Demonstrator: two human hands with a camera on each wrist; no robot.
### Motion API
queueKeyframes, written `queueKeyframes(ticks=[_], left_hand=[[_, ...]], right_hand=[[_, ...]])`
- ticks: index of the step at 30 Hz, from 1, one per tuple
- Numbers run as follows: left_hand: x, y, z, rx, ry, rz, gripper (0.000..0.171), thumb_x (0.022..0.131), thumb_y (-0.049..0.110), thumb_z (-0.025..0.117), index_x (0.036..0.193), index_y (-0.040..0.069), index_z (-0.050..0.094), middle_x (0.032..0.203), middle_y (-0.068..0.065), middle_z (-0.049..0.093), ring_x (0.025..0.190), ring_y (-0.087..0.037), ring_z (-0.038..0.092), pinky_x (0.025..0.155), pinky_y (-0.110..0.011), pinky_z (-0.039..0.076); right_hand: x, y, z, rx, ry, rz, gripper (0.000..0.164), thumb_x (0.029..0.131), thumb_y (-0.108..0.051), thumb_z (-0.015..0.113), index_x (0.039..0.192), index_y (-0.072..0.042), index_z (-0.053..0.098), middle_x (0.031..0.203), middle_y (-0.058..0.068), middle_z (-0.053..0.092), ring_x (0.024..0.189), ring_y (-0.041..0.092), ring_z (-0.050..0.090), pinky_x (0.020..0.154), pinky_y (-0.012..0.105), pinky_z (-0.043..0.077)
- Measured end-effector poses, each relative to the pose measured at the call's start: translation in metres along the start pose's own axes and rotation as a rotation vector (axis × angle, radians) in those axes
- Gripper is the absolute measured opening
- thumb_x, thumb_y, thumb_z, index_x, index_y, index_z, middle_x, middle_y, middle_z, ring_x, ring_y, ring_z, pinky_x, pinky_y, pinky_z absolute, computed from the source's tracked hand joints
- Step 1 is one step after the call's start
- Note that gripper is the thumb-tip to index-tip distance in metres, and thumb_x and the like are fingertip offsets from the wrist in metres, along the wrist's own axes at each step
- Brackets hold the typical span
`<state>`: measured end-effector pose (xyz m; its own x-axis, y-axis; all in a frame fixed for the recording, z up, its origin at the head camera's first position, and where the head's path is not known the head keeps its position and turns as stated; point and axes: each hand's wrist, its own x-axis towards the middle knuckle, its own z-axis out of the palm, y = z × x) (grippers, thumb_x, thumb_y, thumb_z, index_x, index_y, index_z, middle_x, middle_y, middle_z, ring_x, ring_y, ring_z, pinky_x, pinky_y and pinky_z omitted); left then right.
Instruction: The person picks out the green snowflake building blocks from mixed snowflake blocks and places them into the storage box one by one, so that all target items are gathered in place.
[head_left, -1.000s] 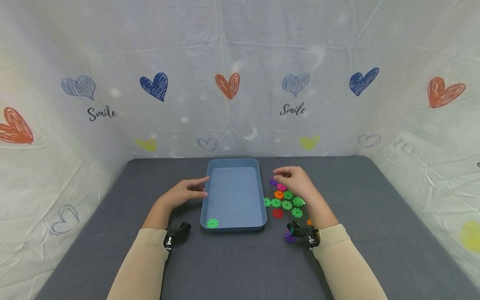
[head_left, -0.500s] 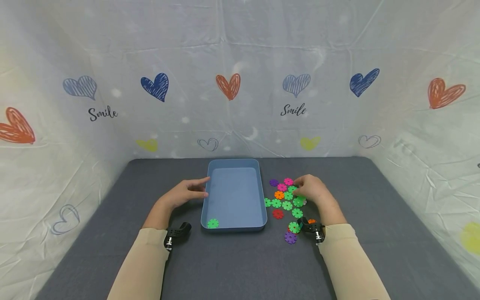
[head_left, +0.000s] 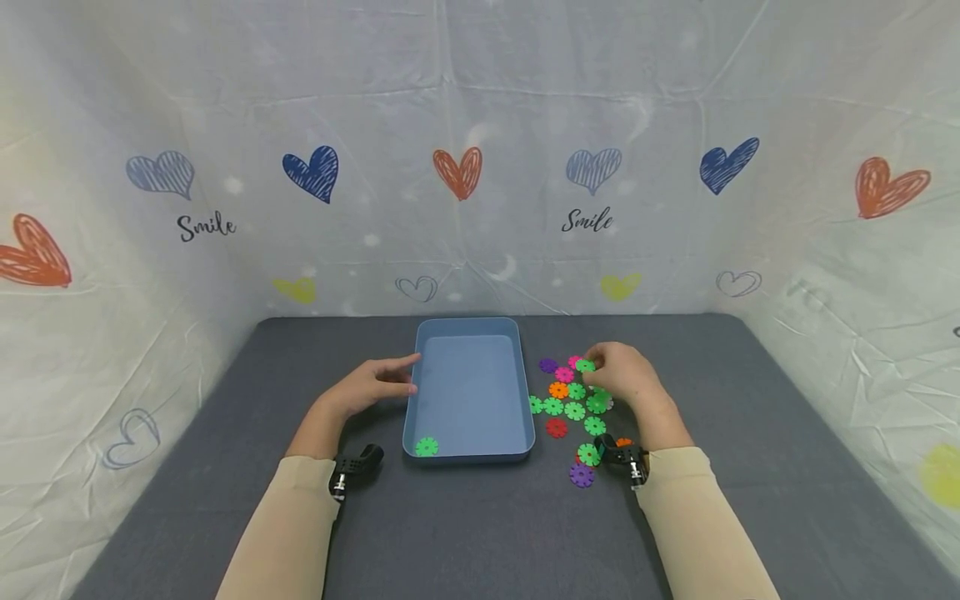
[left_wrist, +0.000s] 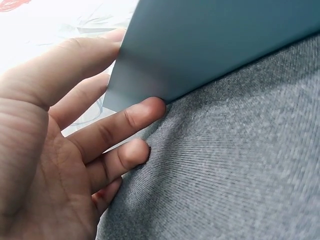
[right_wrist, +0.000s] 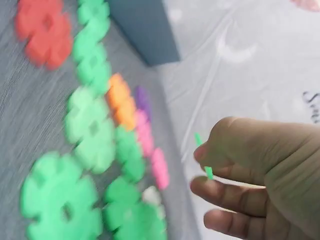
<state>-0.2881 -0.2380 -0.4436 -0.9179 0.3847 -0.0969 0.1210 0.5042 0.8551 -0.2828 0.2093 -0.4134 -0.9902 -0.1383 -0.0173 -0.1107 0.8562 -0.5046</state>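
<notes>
A green notched plastic disc (head_left: 585, 366) is pinched between the thumb and fingers of my right hand (head_left: 626, 371); in the right wrist view the held disc (right_wrist: 209, 171) shows edge-on, raised off the table. My left hand (head_left: 363, 387) touches the left wall of the shallow blue tray (head_left: 522, 350) with extended fingers. The left wrist view shows its fingertips right at the tray's side (left_wrist: 200, 45). One green disc (head_left: 427, 447) lies in the tray's near left corner. Beside the tray on the right lie several loose discs, among them a red one (head_left: 557, 427) and an orange one (head_left: 558, 390).
A purple disc (head_left: 581, 475) lies nearest the front of the group, with green and red ones partly stacked behind it. Another purple disc (head_left: 548, 365) lies at the back. A dark grey cloth (head_left: 465, 533) covers the table, and a white printed curtain (head_left: 510, 108) hangs behind.
My right hand moved right and toward me from the back of the discs, then took up a green disc and rose slightly with it. The left hand and tray stayed put.
</notes>
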Motion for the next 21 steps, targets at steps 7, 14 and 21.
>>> queueKeyframes(ticks=[7,14,21], left_hand=[[0.001,-0.002,-0.001,-0.017,-0.014,0.010,0.071,0.095,0.030,0.077,0.157,0.018,0.045,0.139,-0.017,0.058,0.128,-0.033,0.051,0.109,-0.057,0.038],[0.002,-0.002,0.001,-0.013,-0.009,0.001,0.072,0.094,0.030,0.078,0.157,0.019,0.046,0.140,-0.016,0.057,0.129,-0.033,0.051,0.109,-0.057,0.038],[0.002,-0.003,0.001,-0.022,0.013,0.004,0.071,0.093,0.029,0.079,0.156,0.019,0.048,0.138,-0.016,0.059,0.127,-0.032,0.052,0.109,-0.057,0.038]], right_hand=[[-0.008,-0.033,-0.016,0.144,-0.017,-0.051,0.042,0.095,-0.020,0.068,0.134,-0.006,0.065,0.118,0.015,0.065,0.101,0.032,0.060,0.082,0.048,0.051],[-0.012,-0.078,-0.021,0.245,0.010,-0.148,0.040,0.090,-0.015,0.067,0.129,-0.006,0.068,0.101,0.009,0.062,0.082,0.025,0.054,0.071,0.039,0.045],[-0.013,-0.117,-0.011,0.340,0.010,-0.178,0.038,0.095,-0.020,0.076,0.129,-0.007,0.069,0.093,0.004,0.064,0.080,0.022,0.057,0.071,0.037,0.048]])
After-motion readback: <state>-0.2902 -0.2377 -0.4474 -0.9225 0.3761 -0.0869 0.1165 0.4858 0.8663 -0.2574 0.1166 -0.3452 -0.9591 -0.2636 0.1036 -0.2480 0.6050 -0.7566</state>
